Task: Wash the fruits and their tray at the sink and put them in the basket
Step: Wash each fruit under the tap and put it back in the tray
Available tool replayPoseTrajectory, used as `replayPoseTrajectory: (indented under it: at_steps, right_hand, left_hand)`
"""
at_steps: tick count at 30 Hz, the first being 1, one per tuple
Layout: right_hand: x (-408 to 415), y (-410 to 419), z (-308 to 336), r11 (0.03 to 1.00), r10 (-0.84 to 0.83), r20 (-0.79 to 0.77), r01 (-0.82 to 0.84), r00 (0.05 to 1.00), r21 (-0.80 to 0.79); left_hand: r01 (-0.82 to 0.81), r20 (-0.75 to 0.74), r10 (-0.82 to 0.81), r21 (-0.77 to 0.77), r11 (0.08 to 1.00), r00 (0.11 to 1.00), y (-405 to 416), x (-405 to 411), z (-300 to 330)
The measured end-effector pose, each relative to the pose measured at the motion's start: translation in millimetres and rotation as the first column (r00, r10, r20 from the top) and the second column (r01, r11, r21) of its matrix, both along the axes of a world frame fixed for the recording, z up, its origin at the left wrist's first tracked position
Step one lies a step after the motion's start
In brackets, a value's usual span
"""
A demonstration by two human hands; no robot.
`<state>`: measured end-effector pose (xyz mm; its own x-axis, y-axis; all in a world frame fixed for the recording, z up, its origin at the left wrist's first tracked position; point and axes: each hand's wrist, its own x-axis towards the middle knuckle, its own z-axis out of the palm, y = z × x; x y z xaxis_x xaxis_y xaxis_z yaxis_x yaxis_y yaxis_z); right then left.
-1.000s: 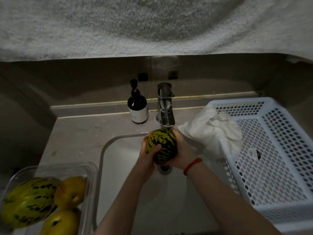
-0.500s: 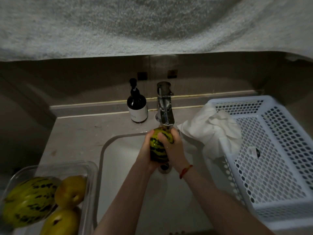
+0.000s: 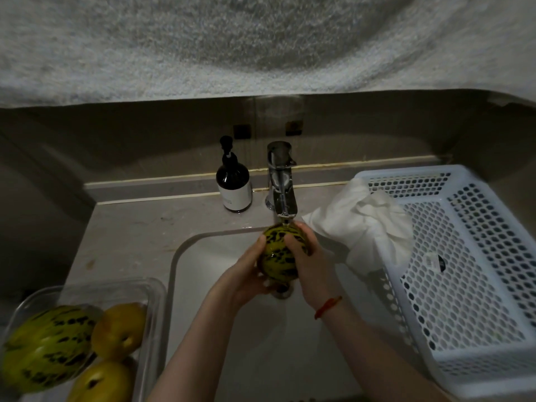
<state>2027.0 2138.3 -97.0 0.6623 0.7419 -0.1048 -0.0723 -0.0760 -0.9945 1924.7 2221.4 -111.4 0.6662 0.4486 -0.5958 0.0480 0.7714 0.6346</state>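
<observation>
1. Both hands meet at the middle of the frame: the left hand [image 3: 246, 278] cups the striped melon [image 3: 280, 253] from the left and below, thumb up along its side.
2. On the other side, the right hand [image 3: 311, 266] wraps over the melon's top and right, fingers curled round it; a red string circles that wrist.
3. Held over the white sink [image 3: 203, 285], the melon sits directly under the spout of the chrome tap [image 3: 281, 181], where water meets its top.
4. At the lower left, a clear tray [image 3: 156, 297] holds another striped melon [image 3: 46, 348] and two yellow fruits [image 3: 119, 330].
5. Along the right edge stands the white basket [image 3: 470, 280], with a white cloth [image 3: 362, 224] draped over its near-left corner.
6. Left of the tap stands a dark pump bottle [image 3: 233, 181].
</observation>
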Motion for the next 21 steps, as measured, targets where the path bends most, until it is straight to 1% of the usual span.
replayPoseTrajectory:
  at_steps: [1, 3, 4, 5, 6, 7, 8, 9, 10, 11, 12, 14, 16, 17, 19, 20, 21]
  right_hand:
    - [0, -1, -3, 1.0, 0.013, 0.126, -0.011, 0.992, -0.014]
    - [-3, 2, -7, 0.999, 0.046, 0.355, -0.037, 0.934, -0.031]
    - [-4, 4, -7, 0.998, 0.066, 0.399, -0.061, 0.915, -0.025]
    - [-4, 5, -7, 0.996, 0.086, 0.389, -0.083, 0.917, -0.024]
    - [-1, 6, -6, 0.995, 0.1, 0.345, -0.101, 0.933, -0.014]
    - [3, 6, -4, 0.993, 0.119, 0.263, -0.121, 0.958, -0.007]
    - [5, 6, 2, 0.992, 0.124, 0.13, -0.125, 0.984, -0.004]
    - [5, 7, 7, 0.994, 0.105, -0.056, -0.105, 0.993, 0.008]
    - [7, 9, 8, 0.998, 0.062, -0.23, -0.067, 0.971, -0.013]
    - [11, 13, 8, 0.998, 0.012, -0.359, -0.032, 0.933, -0.049]
    - [14, 15, 7, 0.995, -0.013, -0.46, -0.033, 0.888, -0.092]
    - [20, 14, 8, 0.986, 0.02, -0.642, -0.122, 0.767, -0.115]
    - [24, 12, 11, 0.972, 0.058, -0.755, -0.209, 0.653, -0.106]
    - [25, 11, 12, 0.969, 0.059, -0.774, -0.222, 0.63, -0.107]
    - [23, 13, 13, 0.972, 0.077, -0.775, -0.22, 0.628, -0.082]
    - [21, 14, 14, 0.978, 0.081, -0.763, -0.199, 0.642, -0.063]
    - [17, 15, 13, 0.986, 0.067, -0.717, -0.157, 0.694, -0.06]
  left_hand:
    - [0.013, 0.008, -0.013, -0.062, 0.998, 1.0, 0, 1, 2]
    - [0.062, 0.053, -0.056, -0.117, 0.991, 0.997, 0, 6, 8]
    - [0.068, 0.067, -0.059, -0.135, 0.989, 0.996, 0, 8, 12]
    - [0.062, 0.073, -0.052, -0.143, 0.988, 0.996, -1, 11, 15]
    - [0.041, 0.071, -0.032, -0.124, 0.991, 0.997, -1, 13, 16]
    - [0.016, 0.067, -0.011, -0.071, 0.997, 0.998, -2, 15, 15]
    - [-0.011, 0.052, 0.01, 0.011, 1.0, 0.999, -4, 17, 13]
    - [-0.039, 0.021, 0.037, 0.111, 0.993, 0.999, -7, 19, 12]
    - [-0.058, -0.016, 0.062, 0.209, 0.976, 0.998, -10, 21, 11]
    - [-0.06, -0.044, 0.076, 0.285, 0.957, 0.996, -13, 22, 11]
    - [-0.055, -0.051, 0.077, 0.345, 0.937, 0.996, -15, 23, 10]
    - [-0.026, -0.032, 0.046, 0.457, 0.889, 0.998, -16, 20, 7]
    - [0.044, -0.06, -0.011, 0.576, 0.816, 0.998, -13, 17, 6]
    - [0.064, -0.07, -0.027, 0.607, 0.792, 0.997, -11, 16, 6]
    - [0.058, -0.064, -0.023, 0.62, 0.782, 0.998, -7, 15, 6]
    - [0.047, -0.053, -0.019, 0.595, 0.803, 0.998, -7, 16, 7]
    - [0.021, -0.016, -0.014, 0.528, 0.849, 1.0, -7, 16, 8]
